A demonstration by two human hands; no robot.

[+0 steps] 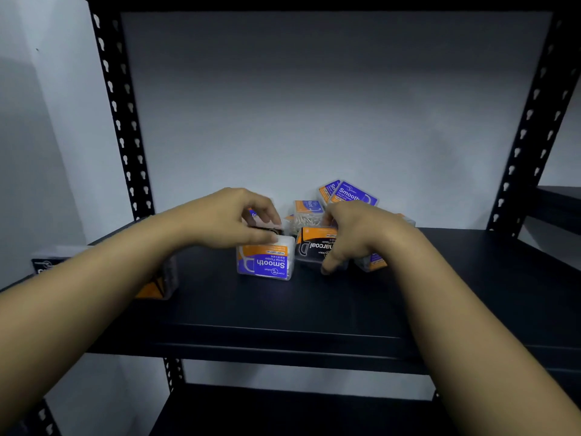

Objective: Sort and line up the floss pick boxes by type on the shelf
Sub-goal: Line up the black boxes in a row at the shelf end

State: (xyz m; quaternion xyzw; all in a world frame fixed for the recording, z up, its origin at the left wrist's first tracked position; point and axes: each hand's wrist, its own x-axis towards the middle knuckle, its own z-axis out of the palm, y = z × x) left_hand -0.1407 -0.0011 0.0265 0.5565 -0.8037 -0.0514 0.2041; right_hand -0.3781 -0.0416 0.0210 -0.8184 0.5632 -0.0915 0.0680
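Shelf front [283, 313]: dark, bare board between the two forearms.
Far left edge: one dark box [47, 265] partly hidden behind the left forearm, with an orange patch of another [154, 287] beside it; well apart from the pile, type unreadable.
Blue Smooth box [265, 262]: nearest of the pile, label upside down, resting on the shelf just below the left hand.
Left hand [234, 218]: fingers curled around a small box [262, 226] sitting on or just behind the Smooth box; type mostly hidden.
Charcoal box [314, 247]: black and orange, touching the Smooth box's right side.
Right hand [361, 237]: draped over the Charcoal box, thumb down its front, fingers bent round it; apparently grasping.
Orange-cornered box [372, 262]: peeking out under the right hand.
Behind: clear box of picks [306, 215], then two more Smooth boxes [352, 193] tilted against the heap.
Risk: leaning rear boxes likely to topple once the Charcoal box was pulled out, since support appeared shared.
Risk: upside-down labels and dim light likely to cause a mis-sort.
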